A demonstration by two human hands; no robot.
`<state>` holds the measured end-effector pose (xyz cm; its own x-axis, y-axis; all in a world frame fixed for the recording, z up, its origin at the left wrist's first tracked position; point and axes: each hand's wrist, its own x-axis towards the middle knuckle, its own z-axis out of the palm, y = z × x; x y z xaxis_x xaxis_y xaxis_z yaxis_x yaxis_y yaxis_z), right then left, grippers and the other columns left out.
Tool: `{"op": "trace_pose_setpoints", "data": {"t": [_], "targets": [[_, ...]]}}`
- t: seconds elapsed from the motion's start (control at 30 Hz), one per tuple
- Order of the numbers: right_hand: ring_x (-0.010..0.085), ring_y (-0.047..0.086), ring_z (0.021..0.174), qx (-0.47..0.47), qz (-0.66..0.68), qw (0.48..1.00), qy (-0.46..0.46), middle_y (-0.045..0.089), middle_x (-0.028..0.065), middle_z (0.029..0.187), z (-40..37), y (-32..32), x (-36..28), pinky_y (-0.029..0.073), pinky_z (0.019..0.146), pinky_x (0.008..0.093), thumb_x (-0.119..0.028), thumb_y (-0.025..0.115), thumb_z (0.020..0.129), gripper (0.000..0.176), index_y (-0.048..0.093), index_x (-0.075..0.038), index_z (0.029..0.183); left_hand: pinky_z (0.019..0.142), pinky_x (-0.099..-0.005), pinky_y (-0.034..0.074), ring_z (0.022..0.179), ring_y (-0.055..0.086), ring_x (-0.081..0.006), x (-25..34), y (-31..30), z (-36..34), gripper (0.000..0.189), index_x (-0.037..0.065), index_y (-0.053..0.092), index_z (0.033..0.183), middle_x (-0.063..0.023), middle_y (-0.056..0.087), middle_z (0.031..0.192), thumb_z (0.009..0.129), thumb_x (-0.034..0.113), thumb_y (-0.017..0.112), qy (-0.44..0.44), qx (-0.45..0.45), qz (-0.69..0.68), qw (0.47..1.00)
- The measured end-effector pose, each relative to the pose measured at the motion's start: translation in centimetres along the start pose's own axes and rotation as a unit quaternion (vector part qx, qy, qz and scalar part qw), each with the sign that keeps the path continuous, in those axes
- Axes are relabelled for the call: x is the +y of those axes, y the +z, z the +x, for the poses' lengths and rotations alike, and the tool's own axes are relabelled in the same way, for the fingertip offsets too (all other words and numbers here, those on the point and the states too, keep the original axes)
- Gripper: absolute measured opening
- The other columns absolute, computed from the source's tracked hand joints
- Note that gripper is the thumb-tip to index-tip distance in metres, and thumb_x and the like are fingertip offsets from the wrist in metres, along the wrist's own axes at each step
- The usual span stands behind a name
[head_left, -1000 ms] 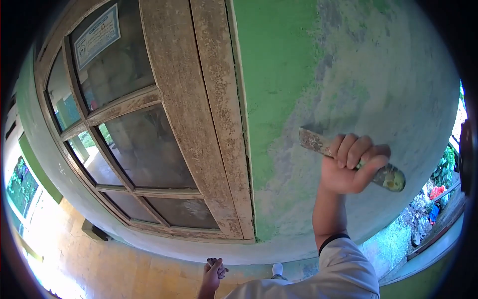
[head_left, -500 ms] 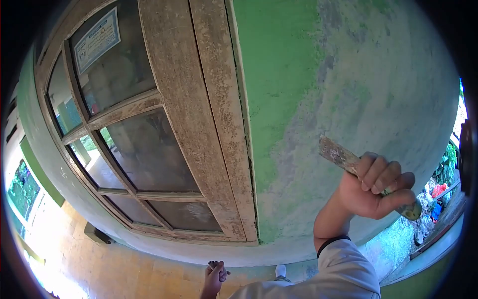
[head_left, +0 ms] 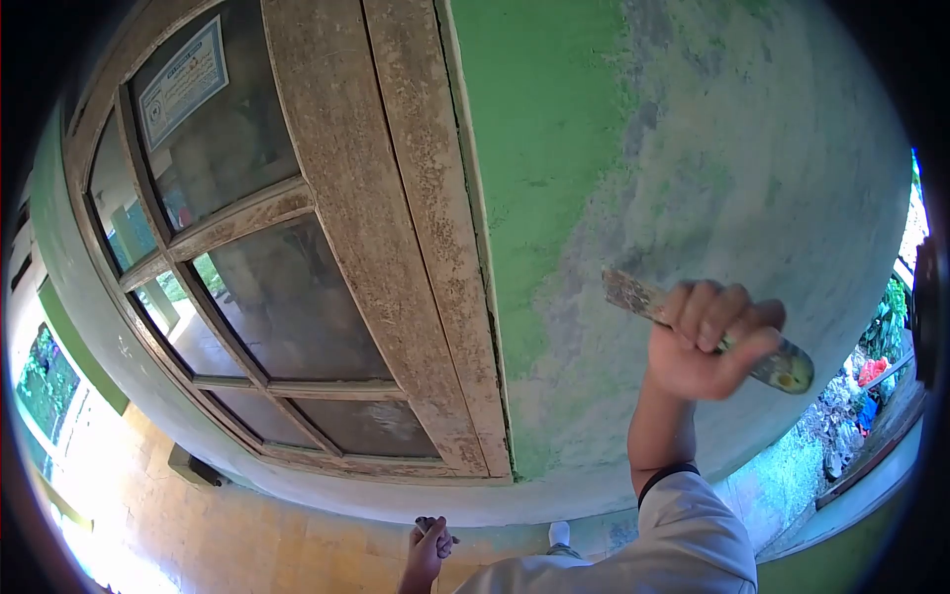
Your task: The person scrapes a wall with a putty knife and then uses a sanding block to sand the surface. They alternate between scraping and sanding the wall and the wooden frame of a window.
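- Pale sleeve (head_left: pixel 693 530) nearest the lens; the right arm rises from it toward the wall (head_left: pixel 772 213).
- Right hand (head_left: pixel 714 342): fingers closed round the scraper (head_left: pixel 634 294), thumb along the near side, rounded handle end sticking out to the right.
- Scraper: in front of the wall, right of the window, blade pointing up and left. Blade end lies over the grey worn patch near the edge of the green paint (head_left: pixel 539 148); whether it touches the surface, cannot tell.
- Change: half a second ago the scraper sat further right and lower; it has now swung back left, almost to its place of one second ago. Judgement: a to-and-fro stroke, with the blade back at the paint's ragged border. No clear difference in the worn patch over this interval.
- Left hand (head_left: pixel 429 547): low, well apart from the wall work, curled round a small dark object (head_left: pixel 425 523), identity unclear. No evident change.
- Window frame (head_left: pixel 421 247): weathered wood, left of the green paint; paper notice (head_left: pixel 185 84) on an upper pane.
- White-covered foot (head_left: pixel 559 535) on the floor, by the wall's base.
- Far right, beyond the wall: foliage and a red item (head_left: pixel 873 372).
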<state>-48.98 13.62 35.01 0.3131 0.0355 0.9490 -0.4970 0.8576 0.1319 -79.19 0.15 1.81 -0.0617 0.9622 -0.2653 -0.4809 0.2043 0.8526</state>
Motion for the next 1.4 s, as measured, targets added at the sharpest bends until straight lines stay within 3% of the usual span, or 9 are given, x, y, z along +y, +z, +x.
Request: {"op": "trace_pose_setpoints", "data": {"t": [0.13, 0.33, 0.43, 0.53, 0.87, 1.07, 1.13, 1.3, 1.4], "targets": [[0.0122, 0.033, 0.049, -0.023, 0.081, 0.994, -0.075, 0.039, 0.001, 0.062, 0.2, -0.3, -1.3, 0.029, 0.046, 0.0275, -0.037, 0.044, 0.097, 0.028, 0.037, -0.013, 0.084, 0.055, -0.0266, 0.043, 0.043, 0.035, -0.0065, 0.7, 0.6, -0.1, 0.032, 0.012, 0.041, 0.063, 0.0047, 0.036, 0.053, 0.092, 0.018, 0.055, 0.0, 0.007, -0.001, 1.0], [0.0091, 0.037, 0.051, 0.044, 0.07, 0.997, 0.01, 0.04, -0.0001, 0.063, 0.4, 0.1, -0.1, 0.032, 0.05, 0.0251, -0.037, 0.042, 0.098, 0.031, 0.042, -0.011, 0.081, 0.057, -0.027, 0.044, 0.043, 0.035, -0.0064, 0.0, -0.1, 0.3, 0.034, 0.012, 0.04, 0.062, 0.0045, 0.036, 0.053, 0.092, 0.018, 0.055, -0.007, 0.007, 0.003, 1.0], [0.0109, 0.034, 0.049, 0.027, 0.075, 0.992, -0.096, 0.04, 0.0002, 0.062, 0.2, 0.1, -1.5, 0.028, 0.046, 0.0268, -0.04, 0.04, 0.098, 0.031, 0.037, -0.012, 0.084, 0.049, -0.0246, 0.039, 0.043, 0.035, -0.0064, 0.4, 0.0, 0.0, 0.034, 0.012, 0.041, 0.062, 0.0042, 0.036, 0.053, 0.092, 0.017, 0.055, -0.019, 0.014, -0.014, 1.0], [0.0096, 0.034, 0.05, 0.014, 0.018, 0.999, 0.027, 0.04, -0.0001, 0.062, -0.3, -0.6, 1.0, 0.027, 0.046, 0.0257, -0.042, 0.042, 0.097, 0.032, 0.038, -0.013, 0.083, 0.062, -0.0316, 0.046, 0.044, 0.035, -0.0079, -0.1, -0.1, -0.1, 0.033, 0.013, 0.04, 0.063, 0.0037, 0.036, 0.054, 0.094, 0.018, 0.05, -0.012, 0.007, 0.027, 1.0], [0.0095, 0.036, 0.051, 0.009, 0.001, 1.0, -0.018, 0.041, 0.0005, 0.064, -0.7, -0.1, -0.4, 0.029, 0.047, 0.0248, -0.041, 0.044, 0.096, 0.033, 0.039, -0.012, 0.081, 0.063, -0.0315, 0.047, 0.045, 0.035, -0.0073, 0.1, 0.0, 0.1, 0.032, 0.014, 0.041, 0.063, 0.0043, 0.036, 0.055, 0.093, 0.018, 0.052, -0.015, -0.007, 0.034, 0.999], [0.0095, 0.034, 0.049, -0.003, 0.027, 0.998, -0.056, 0.039, -0.0008, 0.063, -1.7, 0.8, 0.0, 0.029, 0.047, 0.0252, -0.039, 0.045, 0.096, 0.03, 0.039, -0.013, 0.083, 0.042, -0.0229, 0.03, 0.045, 0.035, -0.0073, 0.7, 0.5, 0.0, 0.032, 0.014, 0.041, 0.063, 0.0038, 0.036, 0.054, 0.093, 0.019, 0.053, -0.022, 0.016, 0.013, 1.0], [0.009, 0.032, 0.048, 0.061, 0.039, 0.995, 0.067, 0.039, -0.0008, 0.062, -1.6, 0.6, 1.6, 0.029, 0.045, 0.0245, -0.041, 0.045, 0.096, 0.033, 0.04, -0.013, 0.078, 0.058, -0.028, 0.044, 0.043, 0.036, -0.0066, 0.5, 0.2, 0.2, 0.034, 0.013, 0.041, 0.061, 0.0044, 0.036, 0.053, 0.092, 0.018, 0.055, 0.013, 0.003, 0.026, 1.0], [0.009, 0.034, 0.047, -0.035, 0.032, 0.994, -0.095, 0.04, 0.0002, 0.062, -0.8, -0.1, -1.7, 0.03, 0.045, 0.025, -0.037, 0.043, 0.098, 0.03, 0.039, -0.011, 0.083, 0.058, -0.0278, 0.044, 0.043, 0.035, -0.0065, 1.2, -0.3, 0.1, 0.034, 0.013, 0.042, 0.062, 0.0046, 0.036, 0.052, 0.092, 0.018, 0.055, -0.005, 0.03, 0.006, 1.0], [0.0087, 0.037, 0.046, 0.041, -0.018, 0.999, -0.01, 0.043, 0.0007, 0.062, -1.7, 0.3, 1.6, 0.029, 0.043, 0.0236, -0.042, 0.048, 0.094, 0.034, 0.038, -0.012, 0.081, 0.058, -0.0278, 0.044, 0.043, 0.036, -0.0063, 0.6, -0.7, 0.0, 0.033, 0.013, 0.042, 0.062, 0.0046, 0.036, 0.053, 0.092, 0.019, 0.056, -0.002, 0.028, 0.003, 1.0]]}}
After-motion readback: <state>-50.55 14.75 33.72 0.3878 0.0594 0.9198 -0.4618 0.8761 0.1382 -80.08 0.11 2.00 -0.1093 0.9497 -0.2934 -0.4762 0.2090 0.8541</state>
